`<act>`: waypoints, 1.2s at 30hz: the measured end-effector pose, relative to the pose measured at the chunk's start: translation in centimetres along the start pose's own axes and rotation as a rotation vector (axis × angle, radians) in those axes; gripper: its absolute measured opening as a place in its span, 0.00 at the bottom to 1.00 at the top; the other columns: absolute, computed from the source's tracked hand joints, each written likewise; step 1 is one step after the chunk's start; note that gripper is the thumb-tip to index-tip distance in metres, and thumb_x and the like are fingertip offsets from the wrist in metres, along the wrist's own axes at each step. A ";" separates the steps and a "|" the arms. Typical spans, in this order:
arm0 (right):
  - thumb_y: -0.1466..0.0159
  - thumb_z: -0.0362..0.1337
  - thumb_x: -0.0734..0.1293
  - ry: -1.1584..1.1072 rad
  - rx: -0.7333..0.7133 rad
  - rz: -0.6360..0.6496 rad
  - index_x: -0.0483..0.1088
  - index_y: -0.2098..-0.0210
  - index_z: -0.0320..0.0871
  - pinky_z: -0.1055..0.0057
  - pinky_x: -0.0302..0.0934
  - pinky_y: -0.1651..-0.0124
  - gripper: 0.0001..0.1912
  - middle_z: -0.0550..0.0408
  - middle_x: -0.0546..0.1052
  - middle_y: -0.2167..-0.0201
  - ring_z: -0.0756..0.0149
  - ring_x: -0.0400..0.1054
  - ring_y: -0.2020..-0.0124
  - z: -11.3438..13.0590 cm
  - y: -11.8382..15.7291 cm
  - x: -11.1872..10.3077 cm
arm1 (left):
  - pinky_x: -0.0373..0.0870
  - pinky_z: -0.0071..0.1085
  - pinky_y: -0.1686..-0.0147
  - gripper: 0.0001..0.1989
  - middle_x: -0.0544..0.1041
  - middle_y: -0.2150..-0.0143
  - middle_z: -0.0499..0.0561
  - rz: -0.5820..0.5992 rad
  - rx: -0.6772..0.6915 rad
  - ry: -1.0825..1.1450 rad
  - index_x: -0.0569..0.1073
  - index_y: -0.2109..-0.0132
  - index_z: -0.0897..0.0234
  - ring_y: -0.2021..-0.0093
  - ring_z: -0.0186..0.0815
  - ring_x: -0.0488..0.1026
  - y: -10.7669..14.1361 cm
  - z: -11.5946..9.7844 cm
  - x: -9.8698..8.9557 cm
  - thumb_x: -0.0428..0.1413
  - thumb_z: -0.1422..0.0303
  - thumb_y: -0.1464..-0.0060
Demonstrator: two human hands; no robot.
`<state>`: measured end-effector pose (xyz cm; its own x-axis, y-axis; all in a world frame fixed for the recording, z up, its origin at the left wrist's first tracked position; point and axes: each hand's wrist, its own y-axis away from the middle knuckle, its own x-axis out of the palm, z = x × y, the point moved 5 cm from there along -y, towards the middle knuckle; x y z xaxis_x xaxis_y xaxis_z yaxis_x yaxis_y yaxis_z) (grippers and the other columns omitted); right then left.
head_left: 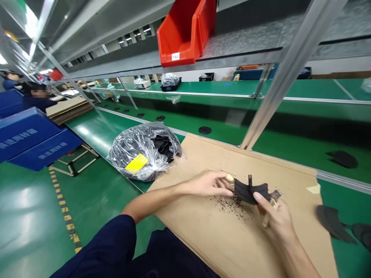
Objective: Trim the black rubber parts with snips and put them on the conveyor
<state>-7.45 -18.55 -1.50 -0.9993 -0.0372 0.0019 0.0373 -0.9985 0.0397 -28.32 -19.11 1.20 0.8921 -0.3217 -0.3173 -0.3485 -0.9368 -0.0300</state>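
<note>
A black curved plastic part (251,192) with a short upright stem is held above the cardboard. My left hand (213,184) has its thumb and a tape-wrapped fingertip at the part's left end, closed about it. My right hand (276,218) pinches the right end, thumb on the front face. Also in the right hand is a small tool (274,197) with a brownish metal piece and a tan handle; its kind is partly hidden by the fingers. Dark shavings (232,204) lie scattered on the cardboard (208,231) below the part.
A clear plastic bag (136,146) of black parts stands left of the cardboard. More black parts lie on the green belt (205,130) and at the right (329,220). A red bin (181,38) hangs overhead, beside a metal post (278,96). Blue crates (34,135) and a person (36,94) are far left.
</note>
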 end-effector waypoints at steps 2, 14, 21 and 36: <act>0.57 0.58 0.80 -0.036 0.045 -0.049 0.70 0.78 0.46 0.70 0.54 0.82 0.25 0.59 0.67 0.83 0.69 0.59 0.82 -0.2 -0.1 -0.3 | 0.72 0.32 0.54 0.08 0.80 0.63 0.51 -0.114 -0.040 -0.679 0.77 0.65 0.62 0.58 0.37 0.77 1.9 -0.6 -5.0 0.59 0.63 0.40; 0.60 0.50 0.83 -0.177 0.170 -0.089 0.76 0.76 0.43 0.72 0.62 0.75 0.22 0.56 0.76 0.76 0.69 0.65 0.76 -1.8 -0.4 -0.3 | 0.61 0.33 0.66 0.13 0.70 0.75 0.50 -0.643 -0.023 -0.987 0.80 0.65 0.64 0.69 0.37 0.66 8.4 -1.6 -15.8 0.56 0.62 0.37; 0.53 0.59 0.78 -0.102 0.086 0.058 0.70 0.76 0.43 0.71 0.54 0.77 0.26 0.59 0.69 0.80 0.71 0.58 0.80 -1.3 0.9 1.3 | 0.70 0.28 0.73 0.21 0.72 0.80 0.45 -0.485 0.074 0.276 0.77 0.63 0.67 0.80 0.30 0.70 3.5 0.9 -7.9 0.64 0.50 0.47; 0.33 0.34 0.66 0.754 -0.759 0.026 0.70 0.69 0.44 0.67 0.51 0.68 0.07 0.56 0.72 0.76 0.67 0.59 0.74 1.6 4.2 2.0 | 0.77 0.25 0.70 0.26 0.78 0.62 0.48 -0.188 -0.116 0.683 0.71 0.46 0.64 0.71 0.28 0.75 0.9 3.0 2.6 0.68 0.60 0.49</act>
<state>-9.32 -22.71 0.25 -0.7500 0.1861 -0.6347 0.3079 -0.7510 -0.5841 -27.15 -20.37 -2.49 0.9280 -0.1320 0.3485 -0.1723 -0.9812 0.0871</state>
